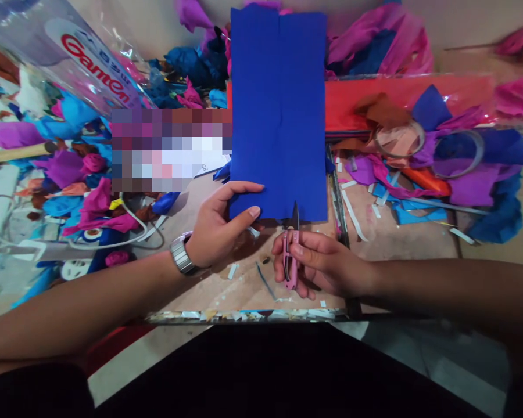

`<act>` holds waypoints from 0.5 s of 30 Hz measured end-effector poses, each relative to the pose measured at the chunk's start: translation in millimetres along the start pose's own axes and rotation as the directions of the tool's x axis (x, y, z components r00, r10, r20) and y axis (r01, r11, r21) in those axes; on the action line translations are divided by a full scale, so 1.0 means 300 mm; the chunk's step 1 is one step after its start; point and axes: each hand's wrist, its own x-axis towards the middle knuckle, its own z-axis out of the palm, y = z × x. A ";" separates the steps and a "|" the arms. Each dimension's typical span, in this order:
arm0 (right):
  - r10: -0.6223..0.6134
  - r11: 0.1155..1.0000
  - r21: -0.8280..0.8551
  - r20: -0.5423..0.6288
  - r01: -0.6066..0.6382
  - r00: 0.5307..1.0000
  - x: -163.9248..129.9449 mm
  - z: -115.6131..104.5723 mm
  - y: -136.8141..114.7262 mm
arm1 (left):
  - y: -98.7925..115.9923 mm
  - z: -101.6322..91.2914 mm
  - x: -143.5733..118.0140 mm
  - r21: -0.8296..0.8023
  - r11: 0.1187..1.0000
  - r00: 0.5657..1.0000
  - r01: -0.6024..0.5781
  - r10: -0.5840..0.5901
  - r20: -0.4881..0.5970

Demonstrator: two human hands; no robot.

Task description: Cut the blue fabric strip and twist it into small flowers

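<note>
A tall blue paper sheet [279, 116] stretches away from me over the worktable, with a crease running down its middle. My left hand [226, 223], a metal watch on its wrist, grips the sheet's near left corner, thumb and index finger on top and the other fingers partly hidden below. In my right hand [307, 261] are pink thread snips [290, 261], held by their handles. The dark blades point away from me and reach the sheet's near edge, one of them lying over the blue surface.
Crumpled coloured paper scraps [65, 168] heap up at the left, beside a plastic packet [87, 58]. At the right lie tape rolls [401, 139] and a red wrapped pack [353, 104]. A white cable [131, 217] loops at the left. Small paper trimmings litter the table's front edge [244, 315].
</note>
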 end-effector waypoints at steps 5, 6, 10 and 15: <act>0.012 0.999 -0.040 -0.019 -0.013 1.000 -0.007 0.003 -0.002 | 0.010 0.005 -0.003 -0.018 1.000 1.000 0.013 -0.013 0.025; 0.020 0.999 -0.047 -0.019 -0.021 1.000 -0.009 0.004 -0.002 | 0.012 0.007 -0.003 -0.024 1.000 0.999 0.020 -0.020 0.031; 0.030 0.997 -0.066 -0.008 -0.030 1.000 -0.013 0.010 -0.005 | 0.015 0.013 -0.005 -0.055 0.998 0.999 0.030 -0.029 0.036; 0.022 0.994 -0.104 -0.018 -0.024 1.000 -0.015 0.019 -0.012 | 0.014 0.004 -0.004 -0.013 1.000 0.999 0.006 -0.006 0.054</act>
